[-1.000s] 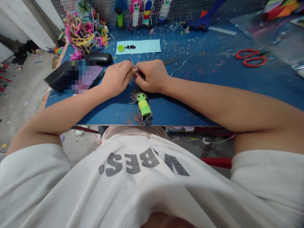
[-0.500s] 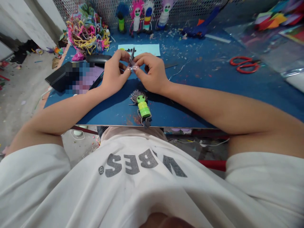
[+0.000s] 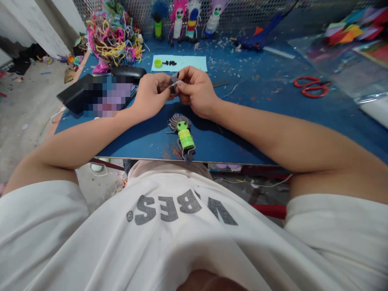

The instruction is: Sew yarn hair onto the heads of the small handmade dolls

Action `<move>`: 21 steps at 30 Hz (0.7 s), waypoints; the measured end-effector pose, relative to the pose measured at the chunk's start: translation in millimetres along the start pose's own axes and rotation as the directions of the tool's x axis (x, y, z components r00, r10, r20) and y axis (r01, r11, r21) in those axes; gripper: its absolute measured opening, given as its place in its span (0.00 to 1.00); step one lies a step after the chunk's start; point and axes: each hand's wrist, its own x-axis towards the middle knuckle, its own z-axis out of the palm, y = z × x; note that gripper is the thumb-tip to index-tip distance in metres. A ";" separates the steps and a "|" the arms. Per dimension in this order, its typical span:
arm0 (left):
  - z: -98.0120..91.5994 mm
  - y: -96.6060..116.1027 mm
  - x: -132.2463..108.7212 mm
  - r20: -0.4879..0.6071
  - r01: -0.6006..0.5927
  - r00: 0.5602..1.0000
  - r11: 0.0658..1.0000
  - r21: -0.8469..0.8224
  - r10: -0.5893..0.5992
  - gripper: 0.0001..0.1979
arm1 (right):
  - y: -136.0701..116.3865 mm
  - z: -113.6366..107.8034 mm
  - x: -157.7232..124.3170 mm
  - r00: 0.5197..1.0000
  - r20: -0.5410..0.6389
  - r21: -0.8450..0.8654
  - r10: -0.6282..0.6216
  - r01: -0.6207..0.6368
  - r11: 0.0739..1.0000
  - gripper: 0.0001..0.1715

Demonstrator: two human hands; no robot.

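Observation:
My left hand and my right hand meet above the blue table, fingers pinched together on a small clear and grey piece held between them. I cannot make out exactly what the piece is. Just below the hands a green bottle-cap doll with grey hair lies flat near the table's front edge. Behind the hands lies a pale blue paper with a green cap and several small black beads on it.
A phone and a black case lie at the left. A tangle of coloured pipe cleaners sits at the back left, finished dolls stand along the mesh wall, red scissors lie at the right.
Both hands rose from the table with the small piece, then came slightly lower and nearer; the pinch on the piece stays. The green doll has not moved.

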 end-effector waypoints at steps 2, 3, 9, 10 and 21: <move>1.9 -1.4 0.5 -0.007 0.072 0.997 0.993 -0.096 -0.073 0.13 | 1.4 -3.5 -1.4 1.000 -0.014 0.012 0.000 0.000 1.000 0.49; 2.5 -2.4 0.9 -0.010 0.098 0.995 0.987 -0.124 -0.100 0.12 | 2.0 -5.0 -2.0 1.000 -0.017 0.007 -0.008 0.008 1.000 0.45; 2.2 -14.9 1.6 -0.020 0.132 0.990 0.978 -0.159 -0.137 0.09 | 0.2 -1.8 -5.0 0.998 -0.026 -0.044 -0.058 0.057 0.997 0.36; 2.3 -17.1 1.6 -0.018 0.136 0.990 0.976 -0.170 -0.141 0.09 | -1.1 -0.1 -6.1 0.997 -0.034 -0.045 -0.070 0.069 0.997 0.37; 0.9 -17.4 4.7 0.017 0.090 0.996 0.996 -0.018 -0.089 0.07 | -8.7 0.1 -27.8 0.924 -0.115 -0.592 -0.365 0.231 0.772 0.28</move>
